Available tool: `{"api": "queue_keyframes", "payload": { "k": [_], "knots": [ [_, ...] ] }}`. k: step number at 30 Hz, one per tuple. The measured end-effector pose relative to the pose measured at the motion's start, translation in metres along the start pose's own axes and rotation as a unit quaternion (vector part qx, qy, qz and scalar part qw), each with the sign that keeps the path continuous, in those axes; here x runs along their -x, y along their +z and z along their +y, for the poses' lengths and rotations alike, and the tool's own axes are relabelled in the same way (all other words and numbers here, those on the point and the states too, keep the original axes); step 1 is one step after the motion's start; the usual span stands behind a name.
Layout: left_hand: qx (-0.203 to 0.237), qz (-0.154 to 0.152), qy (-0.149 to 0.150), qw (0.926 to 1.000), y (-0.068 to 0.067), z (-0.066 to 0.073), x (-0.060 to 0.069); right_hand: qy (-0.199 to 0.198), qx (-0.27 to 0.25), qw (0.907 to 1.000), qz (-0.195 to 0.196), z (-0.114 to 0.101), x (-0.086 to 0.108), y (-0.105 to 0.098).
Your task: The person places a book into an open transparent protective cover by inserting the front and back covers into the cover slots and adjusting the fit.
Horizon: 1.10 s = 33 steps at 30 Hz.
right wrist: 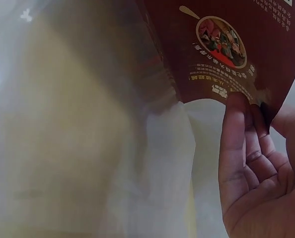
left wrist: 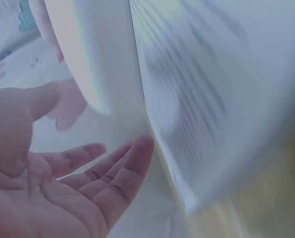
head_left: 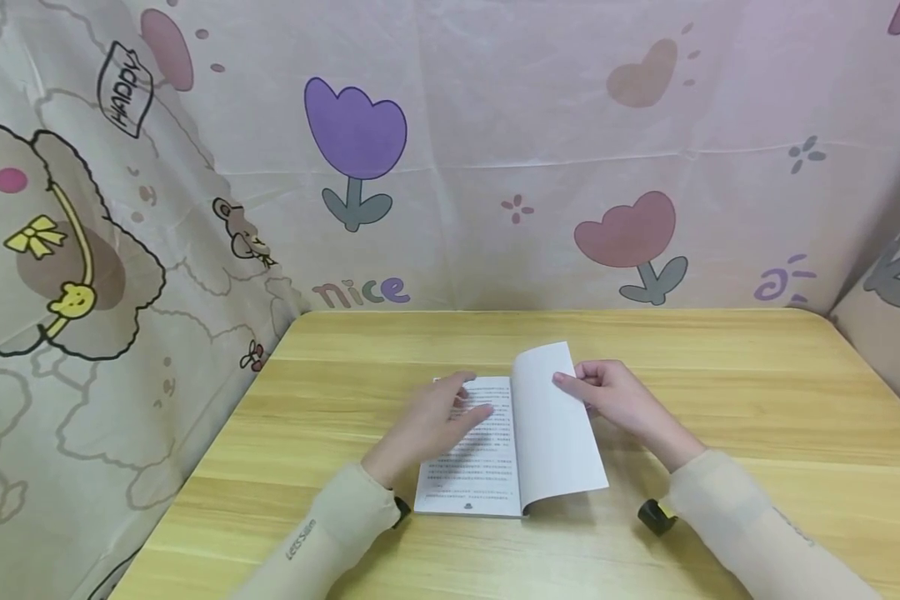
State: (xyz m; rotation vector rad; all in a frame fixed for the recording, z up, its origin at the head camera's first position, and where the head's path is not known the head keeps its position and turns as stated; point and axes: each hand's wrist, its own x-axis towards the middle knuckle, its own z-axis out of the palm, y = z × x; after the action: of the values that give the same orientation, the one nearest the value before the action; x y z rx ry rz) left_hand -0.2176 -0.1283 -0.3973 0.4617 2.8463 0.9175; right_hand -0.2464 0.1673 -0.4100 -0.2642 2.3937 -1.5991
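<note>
An open paperback book (head_left: 468,479) lies on the table, its left-hand page covered in printed text. Its white right-hand leaf (head_left: 558,433) is raised off the table. My right hand (head_left: 621,398) pinches that leaf by its outer edge, thumb on the white face. In the right wrist view the leaf's other side is a dark red cover (right wrist: 274,59) with a round picture, fingers against it. Over the printed page is my left hand (head_left: 435,423), fingers loosely spread and holding nothing. The left wrist view has its fingertips close to the page edge; contact is unclear.
The wooden table (head_left: 330,367) extends around the book. A patterned cloth (head_left: 465,100) hangs behind it and along the left side. Dark wrist devices (head_left: 656,517) sit at both cuffs.
</note>
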Motion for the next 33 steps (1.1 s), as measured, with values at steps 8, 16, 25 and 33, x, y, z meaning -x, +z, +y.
{"api": "queue_keyframes", "payload": {
  "k": [8, 16, 25, 33],
  "knots": [
    [0.053, -0.050, 0.032, 0.9969, 0.025, 0.031, -0.017, -0.002, 0.003, 1.0000, -0.001, 0.000, 0.000, 0.000],
    [0.062, -0.053, 0.020, 0.9964, 0.044, 0.045, -0.026, -0.025, 0.081, 0.9963, 0.015, 0.001, 0.001, 0.004],
    [0.062, -0.059, 0.006, 0.9963, 0.047, 0.048, -0.025, -0.054, 0.171, 0.9837, 0.018, 0.008, -0.002, 0.006],
    [0.037, -0.067, -0.009, 0.9970, 0.050, 0.048, -0.024, -0.087, 0.205, 0.9748, 0.013, 0.011, 0.000, 0.009]
  ]
}}
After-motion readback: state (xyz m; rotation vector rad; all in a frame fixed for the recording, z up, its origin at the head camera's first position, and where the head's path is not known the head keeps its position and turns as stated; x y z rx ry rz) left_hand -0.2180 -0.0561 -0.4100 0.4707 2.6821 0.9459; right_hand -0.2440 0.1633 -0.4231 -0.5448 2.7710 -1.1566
